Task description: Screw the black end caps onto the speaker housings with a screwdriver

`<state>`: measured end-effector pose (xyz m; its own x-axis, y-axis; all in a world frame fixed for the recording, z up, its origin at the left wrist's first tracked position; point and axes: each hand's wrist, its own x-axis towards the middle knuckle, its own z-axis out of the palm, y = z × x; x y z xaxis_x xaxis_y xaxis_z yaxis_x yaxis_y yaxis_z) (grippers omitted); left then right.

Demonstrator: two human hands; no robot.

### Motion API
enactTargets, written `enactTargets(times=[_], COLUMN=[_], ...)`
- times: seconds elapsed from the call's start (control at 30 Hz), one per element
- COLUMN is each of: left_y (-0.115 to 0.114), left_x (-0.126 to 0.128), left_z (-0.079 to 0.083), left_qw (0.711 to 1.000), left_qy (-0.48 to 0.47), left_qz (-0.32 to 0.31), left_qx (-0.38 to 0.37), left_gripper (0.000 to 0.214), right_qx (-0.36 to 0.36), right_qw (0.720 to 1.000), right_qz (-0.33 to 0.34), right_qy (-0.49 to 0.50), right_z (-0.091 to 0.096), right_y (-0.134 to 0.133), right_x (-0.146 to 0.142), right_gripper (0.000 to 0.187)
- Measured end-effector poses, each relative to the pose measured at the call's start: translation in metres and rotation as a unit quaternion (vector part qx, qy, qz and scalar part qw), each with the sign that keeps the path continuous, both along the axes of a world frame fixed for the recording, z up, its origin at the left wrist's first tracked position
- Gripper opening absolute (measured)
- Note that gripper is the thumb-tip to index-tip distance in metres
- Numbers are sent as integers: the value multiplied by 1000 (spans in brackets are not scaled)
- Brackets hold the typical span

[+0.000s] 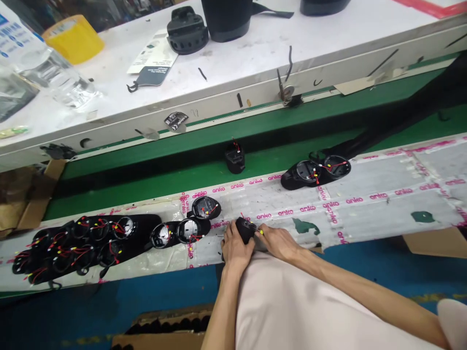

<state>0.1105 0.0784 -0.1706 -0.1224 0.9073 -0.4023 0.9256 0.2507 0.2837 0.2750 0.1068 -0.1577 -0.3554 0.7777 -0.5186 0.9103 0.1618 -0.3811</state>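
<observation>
A black housing (243, 231) is resting on the near edge of the long strip bench, just in front of the person's pale clothing. The left hand (235, 247) is closing around its left side, fingers curving over it. The right hand (280, 241) is reaching its fingertips to the right rim, beside a small yellow tip — too small to tell whether they are gripping it.

Under them the bench covering (368, 214) is showing greyish, wrinkled plastic, with pink-lettered "anko" tape running along and across it. A dark green scrap (305, 227) is lying just right of the hands. Three housings (188, 231) are standing to the left, a crowded cluster (142, 231) trailing red wires beyond them, and a pair (292, 179) is sitting farther right.

Past the bench, a lone housing (235, 164) is standing on a green surface (204, 170). Above that, a scuffed white table (273, 53) is holding a yellow tape roll (75, 41), a ribbed black part (187, 34) and a printed tag (153, 75). Blue floor (146, 291) is spreading below — an open carton (160, 340) is sitting there.
</observation>
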Motion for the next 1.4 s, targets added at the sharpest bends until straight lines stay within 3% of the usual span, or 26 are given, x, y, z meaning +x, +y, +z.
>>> enactTargets(times=[0.13,0.4,0.7,1.4], left_y=[1,2,0,6], left_x=[-4,7,7,9], left_z=[-4,-7,-19,-19], left_qw=[1000,996,997,994], left_qy=[-16,54,42,54], left_qz=[-12,28,16,47], left_qx=[13,67,66,79], left_gripper=[83,82,82,80], right_qx=[-7,-7,-30,-23], right_qw=[1000,1000,999,1000], right_qz=[3,16,16,10], right_qy=[6,8,1,4], right_z=[-3,-5,-10,-5], right_y=[0,1,5,13], right_x=[-2,-5,-12,-21], right_gripper=[32,31,33,33])
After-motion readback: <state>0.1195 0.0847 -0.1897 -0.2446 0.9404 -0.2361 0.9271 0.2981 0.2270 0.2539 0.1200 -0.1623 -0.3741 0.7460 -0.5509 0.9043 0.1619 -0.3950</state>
